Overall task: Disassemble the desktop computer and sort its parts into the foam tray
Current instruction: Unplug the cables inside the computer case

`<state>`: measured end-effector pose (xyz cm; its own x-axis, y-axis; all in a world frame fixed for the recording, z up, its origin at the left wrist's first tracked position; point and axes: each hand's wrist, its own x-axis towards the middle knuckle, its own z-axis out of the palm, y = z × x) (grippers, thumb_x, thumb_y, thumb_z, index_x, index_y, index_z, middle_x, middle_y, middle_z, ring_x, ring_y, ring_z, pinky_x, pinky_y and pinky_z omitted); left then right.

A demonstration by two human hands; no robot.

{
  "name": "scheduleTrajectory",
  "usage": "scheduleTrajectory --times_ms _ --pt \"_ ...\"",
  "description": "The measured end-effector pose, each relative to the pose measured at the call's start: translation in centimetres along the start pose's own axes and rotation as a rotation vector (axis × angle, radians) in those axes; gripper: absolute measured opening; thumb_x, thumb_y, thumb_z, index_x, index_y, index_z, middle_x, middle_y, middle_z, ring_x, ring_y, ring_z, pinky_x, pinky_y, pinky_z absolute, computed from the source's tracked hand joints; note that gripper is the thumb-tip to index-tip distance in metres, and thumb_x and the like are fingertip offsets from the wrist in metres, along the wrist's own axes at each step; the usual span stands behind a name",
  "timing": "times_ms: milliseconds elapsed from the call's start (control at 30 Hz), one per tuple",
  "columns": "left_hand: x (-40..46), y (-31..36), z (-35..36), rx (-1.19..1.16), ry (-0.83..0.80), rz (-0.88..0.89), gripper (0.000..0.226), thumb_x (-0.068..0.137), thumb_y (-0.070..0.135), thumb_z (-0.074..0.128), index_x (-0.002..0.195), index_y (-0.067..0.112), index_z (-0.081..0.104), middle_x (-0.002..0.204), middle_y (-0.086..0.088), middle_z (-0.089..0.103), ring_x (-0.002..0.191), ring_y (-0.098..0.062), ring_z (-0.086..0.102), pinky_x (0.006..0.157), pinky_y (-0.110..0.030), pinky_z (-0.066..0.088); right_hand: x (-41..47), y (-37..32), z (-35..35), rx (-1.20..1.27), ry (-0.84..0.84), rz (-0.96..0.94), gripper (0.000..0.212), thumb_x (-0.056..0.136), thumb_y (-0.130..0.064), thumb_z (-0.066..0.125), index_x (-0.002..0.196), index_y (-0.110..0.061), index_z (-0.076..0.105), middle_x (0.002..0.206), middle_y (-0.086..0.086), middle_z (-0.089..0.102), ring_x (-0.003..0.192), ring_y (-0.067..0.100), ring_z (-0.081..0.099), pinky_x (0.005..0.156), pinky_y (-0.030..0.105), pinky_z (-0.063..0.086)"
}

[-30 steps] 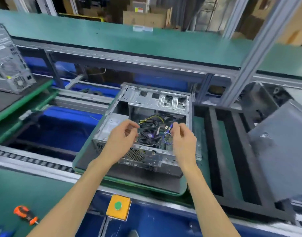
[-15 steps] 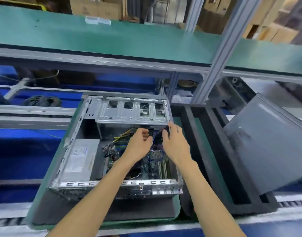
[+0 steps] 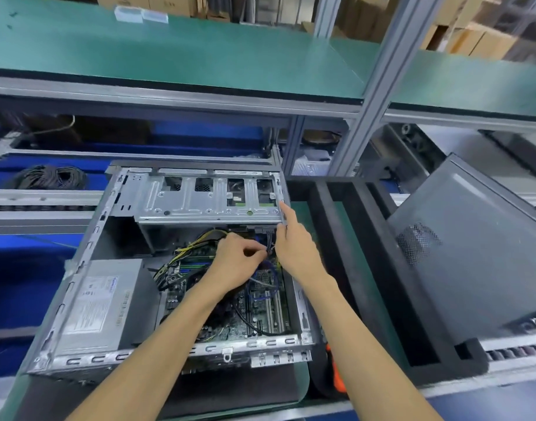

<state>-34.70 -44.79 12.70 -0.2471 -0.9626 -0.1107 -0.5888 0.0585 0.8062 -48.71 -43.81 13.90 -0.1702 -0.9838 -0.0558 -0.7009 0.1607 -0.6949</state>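
Observation:
The open desktop case [image 3: 87,247] lies on its side on a green-edged pallet. Inside are the grey power supply [image 3: 99,305], the motherboard [image 3: 254,311] and the metal drive cage [image 3: 206,199]. My left hand [image 3: 239,262] is curled inside the case, pinching a dark cable connector [image 3: 269,249] just below the cage. My right hand [image 3: 294,247] sits beside it, index finger straight up along the cage's right edge; its other fingers are hidden. The black foam tray [image 3: 366,268] with long slots stands to the right.
A grey side panel [image 3: 473,253] leans in the foam tray's right end. An orange-handled tool [image 3: 336,375] lies between pallet and tray. A black cable coil [image 3: 48,177] sits at far left. A green shelf [image 3: 169,56] and an aluminium post [image 3: 366,101] overhang the case.
The view has closed in over the case. Both hands moved from the middle cable bundle up toward the drive cage, and my right index finger now reaches the cage's edge.

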Motion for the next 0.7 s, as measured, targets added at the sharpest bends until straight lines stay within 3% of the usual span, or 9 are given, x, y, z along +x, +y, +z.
scheduleTrajectory --times_ms 67,167,267,367,433,500,567,700 --pt "-0.3 -0.1 -0.1 -0.016 -0.021 0.003 0.019 0.096 0.026 0.063 0.105 0.02 0.079 0.086 0.013 0.07 0.092 -0.012 0.06 0.107 -0.038 0.035 0.1 0.1 0.1 0.021 0.006 0.007 0.051 0.11 -0.025 0.03 0.159 -0.035 0.019 0.108 0.02 0.064 0.082 0.033 0.06 0.074 0.045 0.049" --pt "-0.4 0.0 -0.1 -0.145 -0.105 -0.08 0.026 0.099 0.037 0.056 0.103 0.025 0.078 0.091 -0.004 0.075 0.087 -0.019 0.066 0.083 -0.028 0.042 0.2 0.3 0.2 0.033 0.014 0.008 0.051 0.11 -0.025 0.03 0.158 -0.037 0.02 0.107 0.018 0.063 0.079 0.03 0.058 0.073 0.044 0.047" --pt "0.2 -0.1 0.2 -0.175 0.045 -0.132 0.025 0.102 0.034 0.049 0.098 0.023 0.071 0.093 0.0 0.072 0.084 -0.011 0.065 0.071 -0.021 0.044 0.3 0.4 0.2 0.03 0.014 0.008 0.05 0.11 -0.026 0.03 0.157 -0.038 0.02 0.108 0.017 0.063 0.078 0.028 0.058 0.074 0.044 0.049" --pt "0.7 -0.3 0.4 -0.292 0.161 -0.207 0.015 0.102 0.026 0.049 0.1 0.022 0.063 0.094 0.004 0.068 0.084 -0.014 0.063 0.069 -0.026 0.049 0.4 0.4 0.3 0.036 0.012 0.004 0.05 0.11 -0.025 0.03 0.157 -0.038 0.02 0.107 0.02 0.063 0.071 0.023 0.053 0.066 0.038 0.043" --pt "0.9 -0.7 0.6 -0.255 0.126 -0.217 0.015 0.101 0.024 0.052 0.104 0.018 0.065 0.094 0.007 0.065 0.083 -0.011 0.062 0.068 -0.025 0.047 0.3 0.4 0.3 0.023 0.014 0.0 0.05 0.11 -0.025 0.03 0.157 -0.038 0.02 0.106 0.019 0.062 0.071 0.023 0.053 0.066 0.038 0.042" --pt "0.8 -0.7 0.6 -0.285 0.026 -0.266 0.015 0.101 0.026 0.053 0.109 0.021 0.065 0.089 0.005 0.065 0.068 -0.009 0.057 0.062 -0.026 0.046 0.4 0.4 0.3 0.02 0.016 0.001 0.05 0.11 -0.025 0.03 0.157 -0.038 0.02 0.106 0.019 0.063 0.071 0.024 0.054 0.067 0.039 0.044" --pt "0.8 -0.7 0.4 -0.364 -0.055 -0.289 0.016 0.102 0.028 0.052 0.097 0.023 0.066 0.088 -0.003 0.073 0.055 -0.011 0.05 0.056 -0.026 0.044 0.4 0.4 0.3 0.025 0.009 0.003 0.05 0.11 -0.025 0.03 0.157 -0.038 0.02 0.106 0.02 0.063 0.071 0.024 0.055 0.069 0.04 0.046" --pt "0.5 -0.5 0.3 -0.249 -0.049 -0.17 0.032 0.104 0.033 0.046 0.083 0.019 0.066 0.065 0.006 0.067 0.046 -0.002 0.042 0.054 -0.025 0.036 0.3 0.4 0.2 0.02 0.01 0.007 0.05 0.11 -0.025 0.03 0.157 -0.038 0.022 0.105 0.017 0.062 0.076 0.027 0.057 0.071 0.041 0.046"
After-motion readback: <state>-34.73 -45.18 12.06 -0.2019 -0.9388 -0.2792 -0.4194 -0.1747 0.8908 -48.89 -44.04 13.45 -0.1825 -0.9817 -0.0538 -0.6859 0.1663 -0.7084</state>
